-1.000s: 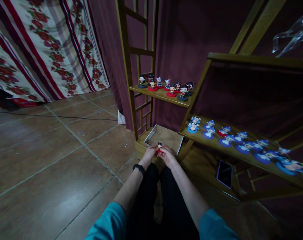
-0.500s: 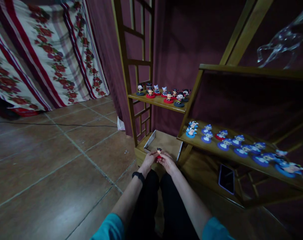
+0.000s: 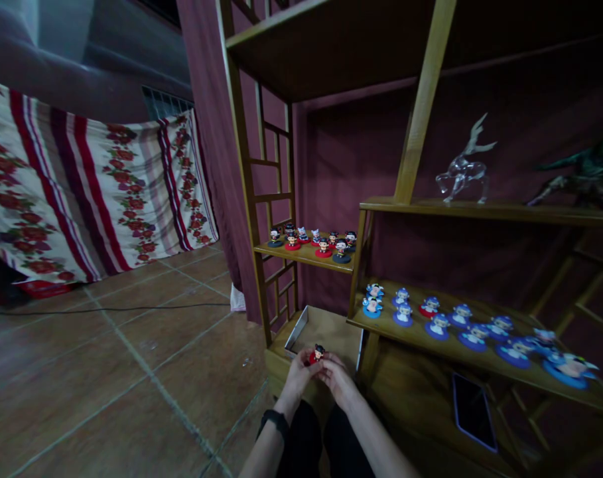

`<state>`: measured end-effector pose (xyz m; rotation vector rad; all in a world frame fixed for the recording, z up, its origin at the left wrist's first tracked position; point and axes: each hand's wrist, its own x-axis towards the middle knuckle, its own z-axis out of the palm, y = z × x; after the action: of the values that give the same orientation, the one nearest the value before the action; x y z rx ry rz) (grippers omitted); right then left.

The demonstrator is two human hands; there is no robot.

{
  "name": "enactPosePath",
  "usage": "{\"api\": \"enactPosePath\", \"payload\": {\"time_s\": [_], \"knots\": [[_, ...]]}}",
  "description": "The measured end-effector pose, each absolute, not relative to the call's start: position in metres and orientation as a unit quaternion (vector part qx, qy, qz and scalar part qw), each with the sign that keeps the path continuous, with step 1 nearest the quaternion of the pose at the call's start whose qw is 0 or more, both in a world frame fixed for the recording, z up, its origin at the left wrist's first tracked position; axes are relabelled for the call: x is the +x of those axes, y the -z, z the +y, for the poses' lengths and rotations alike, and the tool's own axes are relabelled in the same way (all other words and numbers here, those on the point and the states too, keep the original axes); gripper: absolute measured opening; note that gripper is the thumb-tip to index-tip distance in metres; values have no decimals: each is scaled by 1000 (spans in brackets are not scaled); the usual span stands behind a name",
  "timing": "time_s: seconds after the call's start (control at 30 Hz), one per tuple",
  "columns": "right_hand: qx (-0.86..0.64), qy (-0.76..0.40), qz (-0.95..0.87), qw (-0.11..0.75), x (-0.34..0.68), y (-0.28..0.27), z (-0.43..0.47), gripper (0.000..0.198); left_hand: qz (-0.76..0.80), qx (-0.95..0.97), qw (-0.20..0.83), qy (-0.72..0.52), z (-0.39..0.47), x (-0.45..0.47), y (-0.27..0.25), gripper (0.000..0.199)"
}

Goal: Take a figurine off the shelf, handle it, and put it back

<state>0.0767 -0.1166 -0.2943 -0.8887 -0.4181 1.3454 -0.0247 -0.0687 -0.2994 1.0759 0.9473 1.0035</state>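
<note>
A small figurine with black hair and a red base is between my two hands, just over the near side of an open cardboard box. My left hand has its fingers closed on the figurine from the left. From the other side my right hand also grips it, fingers bent around its lower part. The figurine tilts a little, its red base towards the left. Parts of the fingertips are hidden behind it.
Several figurines on red and dark bases stand on the small upper shelf. The lower right shelf bears several blue and purple ones. A glass deer stands higher up. A phone lies below, at right.
My view has tilted up, so the shelves and hands sit lower in the picture. The figurine has turned from upright to tilted within my hands.
</note>
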Motion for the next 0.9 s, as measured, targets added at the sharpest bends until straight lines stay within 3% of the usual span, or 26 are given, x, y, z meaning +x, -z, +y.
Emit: {"api": "enactPosePath", "payload": {"time_s": [0.9], "knots": [[-373,-612,-225,659,85,297,-124,24,397,604,541,-430,-83,-29,279,25]]}}
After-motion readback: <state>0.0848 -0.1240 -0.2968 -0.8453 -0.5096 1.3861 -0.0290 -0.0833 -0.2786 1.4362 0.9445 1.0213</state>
